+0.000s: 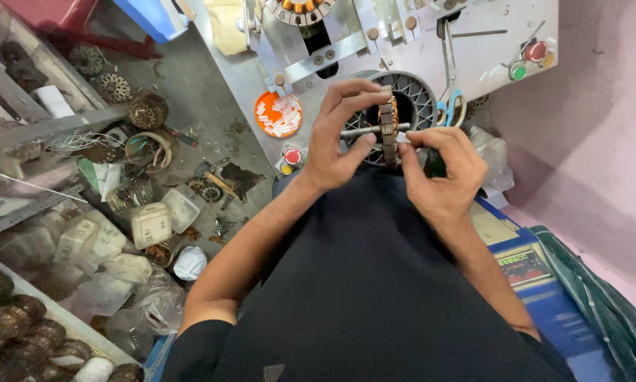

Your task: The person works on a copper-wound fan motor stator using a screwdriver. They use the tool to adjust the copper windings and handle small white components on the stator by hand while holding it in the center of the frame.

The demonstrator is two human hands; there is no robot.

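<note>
Stator [388, 127]: on a shaft, held edge-on above the table [488, 64].
Left hand [336, 138]: fingers pinching stator's rim.
Right hand [442, 170]: fingers pressed together on shaft at 3 o'clock.
Risk: loose pinch may let stator slide off.
Orange dish [278, 114]: at 9 o'clock, white slips inside.

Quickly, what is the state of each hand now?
Left hand: closed on the stator core, fingers gripping its rim.
Right hand: closed, fingertips pinching the stator core from the other side.
</note>
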